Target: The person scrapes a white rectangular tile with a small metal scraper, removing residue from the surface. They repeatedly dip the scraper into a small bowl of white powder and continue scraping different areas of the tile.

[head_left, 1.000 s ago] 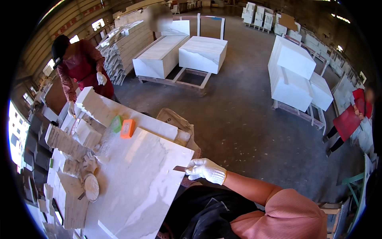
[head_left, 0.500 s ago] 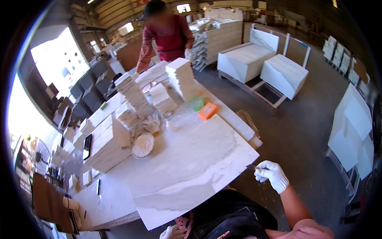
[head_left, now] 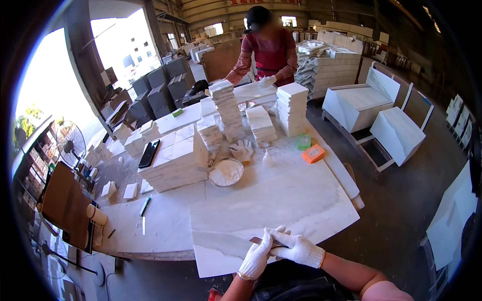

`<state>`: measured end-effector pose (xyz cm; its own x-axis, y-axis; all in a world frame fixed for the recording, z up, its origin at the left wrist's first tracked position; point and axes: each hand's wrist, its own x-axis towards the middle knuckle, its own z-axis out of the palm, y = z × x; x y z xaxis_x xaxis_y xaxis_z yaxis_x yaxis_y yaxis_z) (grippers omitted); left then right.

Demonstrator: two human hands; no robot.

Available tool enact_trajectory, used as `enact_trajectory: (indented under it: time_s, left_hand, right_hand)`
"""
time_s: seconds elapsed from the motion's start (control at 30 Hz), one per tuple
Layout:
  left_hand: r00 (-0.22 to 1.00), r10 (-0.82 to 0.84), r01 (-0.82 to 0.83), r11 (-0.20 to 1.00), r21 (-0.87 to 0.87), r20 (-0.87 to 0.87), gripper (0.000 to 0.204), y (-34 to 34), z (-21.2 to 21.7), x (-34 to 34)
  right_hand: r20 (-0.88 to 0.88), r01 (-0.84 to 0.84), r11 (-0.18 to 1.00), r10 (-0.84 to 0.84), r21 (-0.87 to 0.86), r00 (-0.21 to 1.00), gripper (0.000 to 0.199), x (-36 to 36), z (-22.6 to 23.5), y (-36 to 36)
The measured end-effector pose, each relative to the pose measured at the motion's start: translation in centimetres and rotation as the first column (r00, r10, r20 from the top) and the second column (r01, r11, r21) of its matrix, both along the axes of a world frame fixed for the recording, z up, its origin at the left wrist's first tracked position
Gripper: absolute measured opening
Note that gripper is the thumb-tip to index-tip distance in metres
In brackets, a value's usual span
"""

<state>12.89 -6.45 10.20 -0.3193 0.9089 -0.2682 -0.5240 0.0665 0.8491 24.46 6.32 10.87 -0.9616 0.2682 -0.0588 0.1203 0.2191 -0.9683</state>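
Note:
A large white marble slab [head_left: 271, 205] with grey veins lies on the work table in front of me. Both my hands wear white knit gloves and meet at the slab's near edge. My right hand [head_left: 300, 249] grips a small flat scraper blade [head_left: 261, 242] that points left. My left hand [head_left: 257, 258] comes up from below and its fingers pinch the same blade beside the right hand.
Stacks of white tiles [head_left: 226, 108] crowd the table's far half, with a bowl of white powder [head_left: 226, 173], a spare glove [head_left: 243, 149] and an orange box [head_left: 313, 153]. A person in a red apron [head_left: 266, 50] works at the far side. Large marble blocks [head_left: 359, 103] stand on the right.
My view has swung left onto the table. My right hand has come in from the slab's right corner to its near edge, and my left hand has risen into view and joined it on the blade.

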Motion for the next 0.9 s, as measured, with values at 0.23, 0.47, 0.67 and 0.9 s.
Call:
enact_trajectory:
  time_s: [0.23,0.47,0.67,0.9]
  left_hand:
    - [0.923,0.361,-0.363,0.932,0.015,-0.133,0.067,3.1,-5.6,-9.3]
    - [0.882,0.43,-0.434,0.9,0.022,-0.192,0.057,5.1,-7.6,-12.9]
    - [0.857,0.462,-0.469,0.883,0.028,-0.229,0.065,6.2,-8.9,-12.2]
    - [0.815,0.47,-0.492,0.87,0.022,-0.34,0.071,5.1,-9.8,-13.1]
  right_hand:
    - [-0.134,0.379,0.904,-0.358,0.197,0.924,0.041,-8.9,-2.6,11.6]
    - [-0.241,0.564,0.705,-0.512,0.429,0.824,0.063,-20.0,-8.5,21.4]
    - [-0.37,0.588,0.748,-0.475,0.308,0.799,0.03,-25.5,-12.4,24.6]
    - [-0.331,0.638,0.721,-0.553,0.27,0.765,0.033,-19.0,-6.3,19.1]
